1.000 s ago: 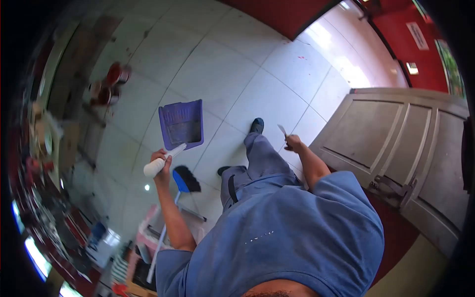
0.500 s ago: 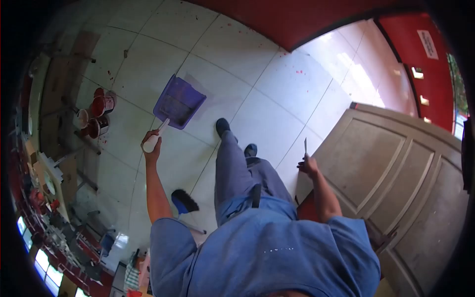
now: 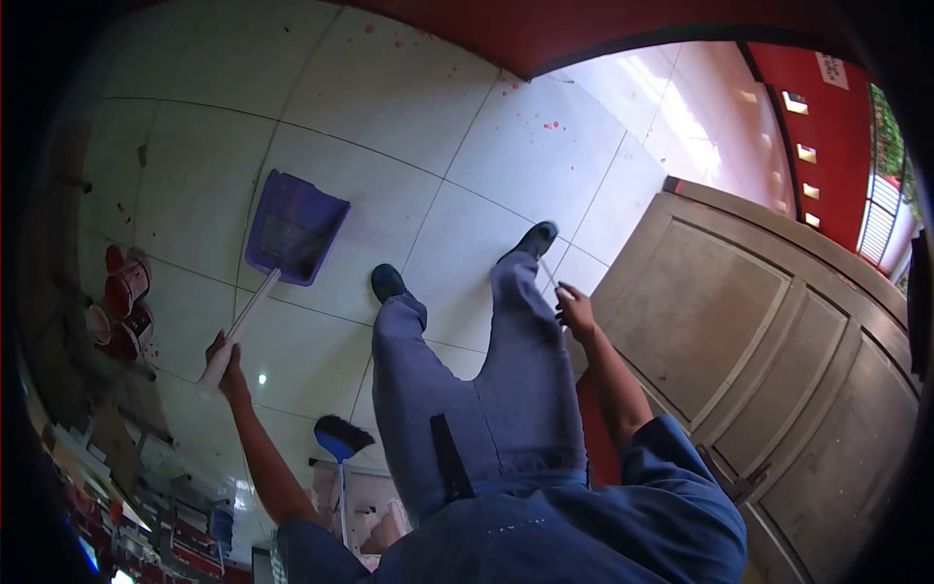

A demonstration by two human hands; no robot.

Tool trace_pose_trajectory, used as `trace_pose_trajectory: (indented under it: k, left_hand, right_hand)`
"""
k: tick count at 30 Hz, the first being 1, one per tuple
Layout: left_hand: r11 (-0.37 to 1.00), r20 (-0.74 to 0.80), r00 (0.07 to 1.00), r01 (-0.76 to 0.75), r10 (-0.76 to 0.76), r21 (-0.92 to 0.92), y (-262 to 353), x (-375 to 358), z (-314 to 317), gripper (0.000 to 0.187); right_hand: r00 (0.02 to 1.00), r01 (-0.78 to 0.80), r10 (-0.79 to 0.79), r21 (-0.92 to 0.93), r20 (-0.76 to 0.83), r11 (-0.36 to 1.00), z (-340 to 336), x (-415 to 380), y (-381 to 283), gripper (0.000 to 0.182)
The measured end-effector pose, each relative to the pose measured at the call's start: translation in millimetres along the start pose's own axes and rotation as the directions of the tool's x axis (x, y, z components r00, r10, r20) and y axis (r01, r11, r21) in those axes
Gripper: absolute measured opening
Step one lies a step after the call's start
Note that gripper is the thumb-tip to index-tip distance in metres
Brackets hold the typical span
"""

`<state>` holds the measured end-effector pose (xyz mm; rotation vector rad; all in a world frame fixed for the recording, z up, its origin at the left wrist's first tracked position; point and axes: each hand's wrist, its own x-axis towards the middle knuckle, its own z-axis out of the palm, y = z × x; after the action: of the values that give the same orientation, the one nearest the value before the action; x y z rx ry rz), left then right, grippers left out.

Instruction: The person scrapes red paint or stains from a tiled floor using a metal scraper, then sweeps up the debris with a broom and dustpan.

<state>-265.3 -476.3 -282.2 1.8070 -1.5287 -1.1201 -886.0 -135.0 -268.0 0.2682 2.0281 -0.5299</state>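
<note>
A purple dustpan (image 3: 290, 226) with a long pale handle is out in front of me on the left, over the tiled floor. My left hand (image 3: 230, 364) is wrapped round that handle near its end. At my right side, my right hand (image 3: 576, 311) is closed on a thin-bladed tool (image 3: 548, 275), seen almost edge-on beside my right leg. Grey dirt shows inside the dustpan. Behind it, close to my left leg, a broom (image 3: 338, 443) with a blue head and dark bristles lies or leans, apart from both hands.
Paint buckets (image 3: 128, 292) with red stains stand on the left. A wooden panelled door (image 3: 710, 302) takes up the right side. Red spots (image 3: 553, 126) dot the floor tiles ahead, beneath a red wall (image 3: 632, 21). Cluttered shelving or furniture (image 3: 107, 438) fills the lower left.
My feet have moved apart, with the right foot stepping forward. My left hand and the dustpan sit further left in view; my right hand has shifted slightly left and up.
</note>
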Motion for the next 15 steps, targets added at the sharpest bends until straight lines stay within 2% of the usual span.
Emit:
trace_pose_trajectory:
  k: [1, 2, 3, 4, 6, 8, 10, 11, 12, 13, 14, 15]
  left_hand:
    - [0.994, -0.008, 0.998, 0.062, -0.061, 0.088, -3.4, 0.4, 1.1, 0.041]
    - [0.971, -0.097, 0.966, 0.239, -0.24, -0.028, -6.8, -0.7, 10.7, 0.044]
    - [0.907, -0.169, 0.894, 0.391, -0.414, -0.155, 5.7, -8.8, 23.0, 0.047]
    - [0.808, -0.212, 0.788, 0.515, -0.578, -0.287, 13.5, -12.3, 33.7, 0.051]
    - [0.502, -0.174, 0.471, 0.805, -0.865, -0.316, -70.9, -24.0, 33.7, 0.059]
    - [0.399, -0.095, 0.387, 0.897, -0.917, -0.19, -43.7, -53.9, 91.3, 0.064]
    - [0.473, 0.019, 0.473, 0.881, -0.881, -0.017, -4.9, -44.6, 157.9, 0.058]
    - [0.516, 0.09, 0.51, 0.854, -0.855, 0.067, 15.4, -32.3, 199.1, 0.055]
    - [0.662, 0.049, 0.672, 0.712, -0.739, 0.234, 40.6, -11.1, 249.9, 0.046]
    - [0.799, 0.17, 0.833, 0.416, -0.526, 0.433, 60.5, 16.0, 300.7, 0.04]
    - [0.799, 0.279, 0.937, -0.002, -0.208, 0.602, 111.2, 27.4, 376.5, 0.038]
    - [0.752, 0.419, 0.902, -0.209, -0.098, 0.625, 140.4, 38.3, 449.6, 0.033]
  right_hand:
    - [1.0, -0.004, 0.005, 0.049, -0.022, 0.999, -4.3, 23.2, -1.5, 0.038]
    - [0.999, -0.002, 0.006, 0.104, -0.043, 0.995, -9.4, 49.9, -3.3, 0.037]
    - [0.998, 0.009, 0.001, 0.141, -0.069, 0.99, -17.4, 80.0, 4.2, 0.036]
    - [0.996, 0.021, -0.008, 0.161, -0.084, 0.987, -25.3, 104.5, 2.9, 0.037]
    - [0.993, 0.061, -0.043, 0.166, -0.111, 0.984, -42.5, 146.7, -5.4, 0.04]
    - [0.991, 0.063, -0.042, 0.169, -0.127, 0.984, -59.2, 204.1, -13.1, 0.039]
    - [0.985, 0.059, -0.031, 0.163, -0.17, 0.985, -85.5, 253.6, -12.8, 0.038]
    - [0.979, 0.063, -0.031, 0.153, -0.202, 0.986, -94.6, 281.5, -16.0, 0.037]
    - [0.973, 0.065, -0.032, 0.138, -0.23, 0.988, -100.8, 309.1, -20.0, 0.036]
    - [0.953, 0.076, -0.046, 0.089, -0.299, 0.993, -106.2, 324.6, -29.7, 0.031]
    - [0.927, 0.122, -0.126, -0.035, -0.354, 0.992, -110.7, 356.7, -22.4, 0.031]
    - [0.889, 0.22, -0.26, -0.146, -0.376, 0.964, -114.0, 383.7, -17.3, 0.033]
